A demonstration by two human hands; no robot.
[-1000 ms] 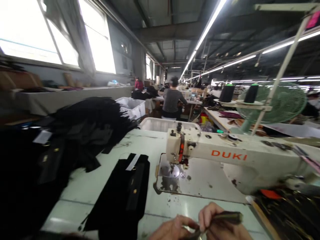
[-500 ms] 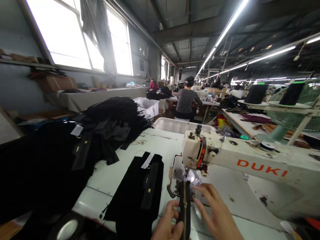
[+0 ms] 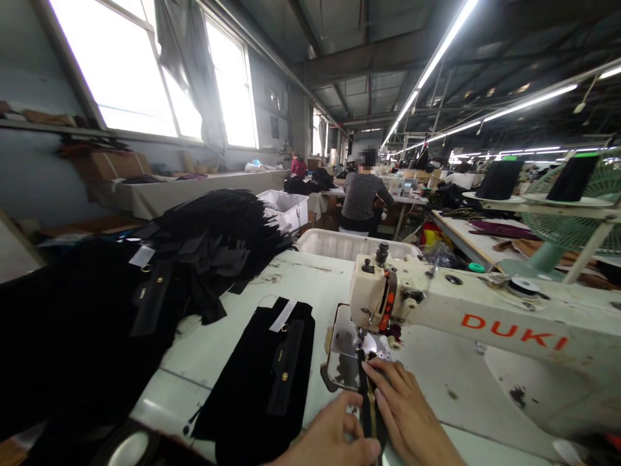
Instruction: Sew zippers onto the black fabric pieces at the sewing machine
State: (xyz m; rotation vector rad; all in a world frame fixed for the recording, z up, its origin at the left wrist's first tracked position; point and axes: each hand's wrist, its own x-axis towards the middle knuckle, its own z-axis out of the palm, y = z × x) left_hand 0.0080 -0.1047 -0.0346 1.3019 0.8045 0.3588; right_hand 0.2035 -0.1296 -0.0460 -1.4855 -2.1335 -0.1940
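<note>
A narrow black strip with a brass zipper [image 3: 369,404] lies on the white table [image 3: 233,349], its far end under the needle of the white DUKI sewing machine [image 3: 466,320]. My left hand [image 3: 330,443] pinches the strip's near end between thumb and fingers. My right hand [image 3: 407,417] lies flat along the strip's right side, fingertips close to the presser foot on the steel plate [image 3: 342,362]. A black fabric panel with a flap and snaps [image 3: 266,382] lies just left of my hands.
A big heap of black fabric pieces [image 3: 145,285] covers the table's left side. A white bin [image 3: 349,244] stands behind the machine. A person in a grey top [image 3: 361,194] sits at the station ahead. Thread cones [image 3: 499,178] and a green fan [image 3: 582,207] stand at right.
My hands came up from the table's near edge and laid the zipper strip under the machine's needle. The right hand then went flat beside the strip. My view turned left.
</note>
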